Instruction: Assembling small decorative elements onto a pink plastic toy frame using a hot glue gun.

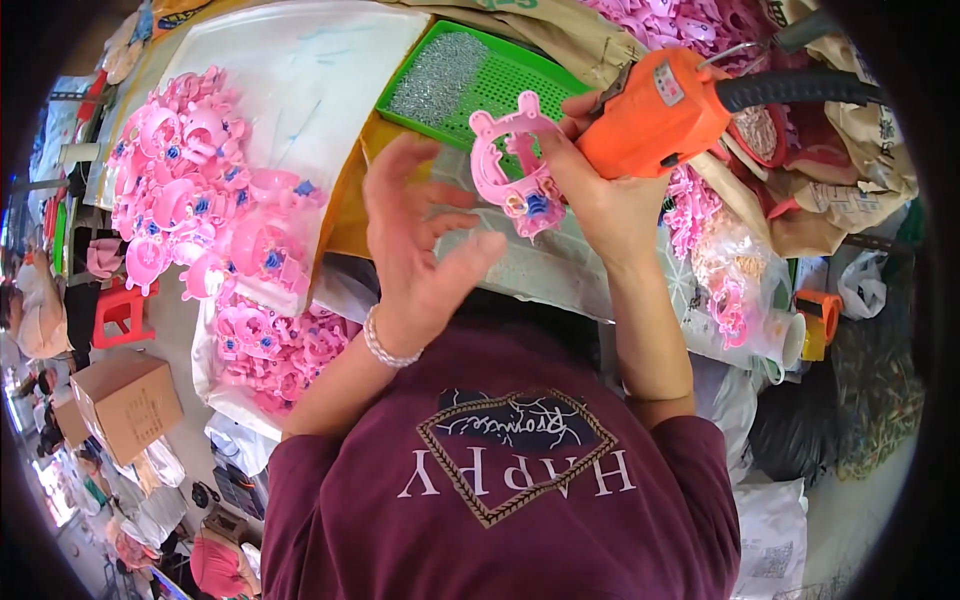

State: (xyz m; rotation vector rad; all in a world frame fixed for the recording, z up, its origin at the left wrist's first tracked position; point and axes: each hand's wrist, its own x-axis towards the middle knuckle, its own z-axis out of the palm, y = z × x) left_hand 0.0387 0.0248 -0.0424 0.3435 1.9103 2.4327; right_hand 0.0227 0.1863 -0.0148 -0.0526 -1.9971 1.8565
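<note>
The person's left hand [408, 240] is empty, fingers [398, 165] apart and loosely bent, thumb [472, 262] stretched toward the right hand [605, 205], which is closed in a grip. The left forearm [335, 390] slants inward below its hand; the right forearm [650, 325] stands nearly upright below its own.

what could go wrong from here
The pink frame might slip: the right hand seems to pinch it while carrying the orange tool. A knock from the nearby left hand could spill the small silver pieces in the green tray. Pink parts heaped near the white board's edge might slide off.
</note>
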